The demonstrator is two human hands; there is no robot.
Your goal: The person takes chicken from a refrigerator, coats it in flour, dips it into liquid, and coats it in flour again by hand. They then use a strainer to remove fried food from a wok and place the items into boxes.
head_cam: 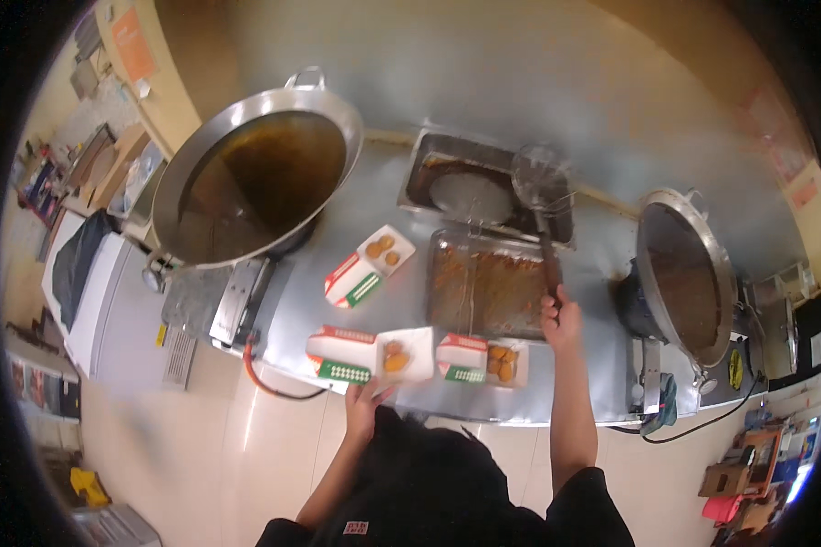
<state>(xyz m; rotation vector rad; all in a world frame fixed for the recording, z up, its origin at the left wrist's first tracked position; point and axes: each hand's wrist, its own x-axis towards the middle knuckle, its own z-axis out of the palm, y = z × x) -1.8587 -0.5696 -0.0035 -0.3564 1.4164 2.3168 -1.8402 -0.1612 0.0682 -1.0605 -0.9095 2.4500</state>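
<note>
My right hand grips the dark handle of a wire skimmer, whose mesh head is over the right part of a deep metal pan. At the counter's front edge, my left hand holds the near side of an open paper food box with fried pieces in one half. To its right stands a second open box, holding several browned pieces. Farther back on the left, a third open box holds three round fried balls.
A large metal wok of dark oil stands on a burner at left; another wok of dark liquid stands at right. A shallow tray with brown crumbs lies before the deep pan. An orange hose hangs below the front edge.
</note>
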